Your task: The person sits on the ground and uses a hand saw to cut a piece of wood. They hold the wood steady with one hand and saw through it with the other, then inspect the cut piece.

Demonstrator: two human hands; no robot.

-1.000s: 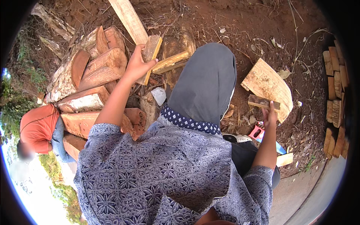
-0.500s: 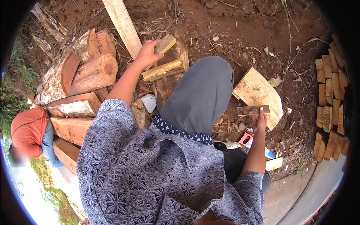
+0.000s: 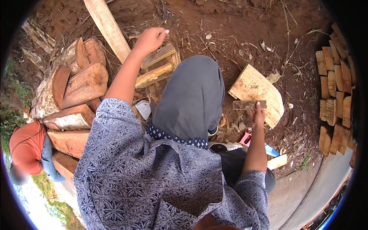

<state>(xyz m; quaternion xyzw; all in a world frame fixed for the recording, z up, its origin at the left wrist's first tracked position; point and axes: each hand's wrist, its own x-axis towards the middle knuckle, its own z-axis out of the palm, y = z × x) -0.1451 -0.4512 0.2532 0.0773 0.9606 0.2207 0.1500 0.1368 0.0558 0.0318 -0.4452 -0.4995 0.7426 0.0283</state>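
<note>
Pale wooden slab (image 3: 251,85), one edge curved, on dirt (image 3: 230,28) to the right. Two squared wood blocks (image 3: 158,56) at left, side by side. Left hand (image 3: 150,40) just beyond, fingers curled narrow. Right hand (image 3: 258,115) grips short wooden block (image 3: 244,105), overlapping slab in view.

"What carries everything here?"

"Bare reddish-brown ground (image 3: 237,23), strewn with twigs (image 3: 232,62) and dry leaves (image 3: 273,78)."

"And what lies on it to the left?"

"A pile of split logs (image 3: 86,83), a long pale plank (image 3: 108,30) near them, and a rough wooden block (image 3: 156,91) bearing two short wood pieces (image 3: 158,56)."

"On the right?"

"A broad slab (image 3: 255,86) with one curved edge, then a pink-and-blue tool (image 3: 271,150), with a small pale board (image 3: 276,161) just beside it."
</note>
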